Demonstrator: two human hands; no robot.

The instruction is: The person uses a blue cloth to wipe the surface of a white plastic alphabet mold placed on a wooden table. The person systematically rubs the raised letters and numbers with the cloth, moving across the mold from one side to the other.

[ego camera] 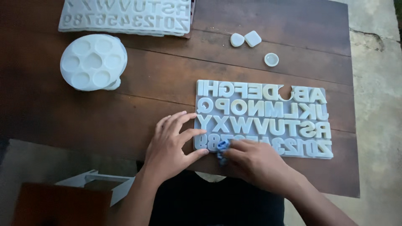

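While my left hand (173, 140) lies flat with its fingers spread wide, holding nothing, its fingertips press on the near left edge of the letter mould (264, 119) to keep it steady. My right hand (255, 161) is closed narrowly around a small blue piece (222, 147), pinching it right at the mould's near edge, beside the last digits of the bottom row — whether the piece is lifted free or partly seated in its hollow I cannot tell. Both hands sit at the mould's near left corner, the right one touching the piece, the left just beside it. From there the pale mould stretches away to my right, its long side running left to right across the dark wooden table (159, 83).

Beyond my right hand, well apart, are two small pale pieces (246, 39) and a little round cup (271, 59). Beyond my left hand rests a round mould (93, 62) with several hollows, and farthest off — at the table's far edge — a second letter mould (125, 16).
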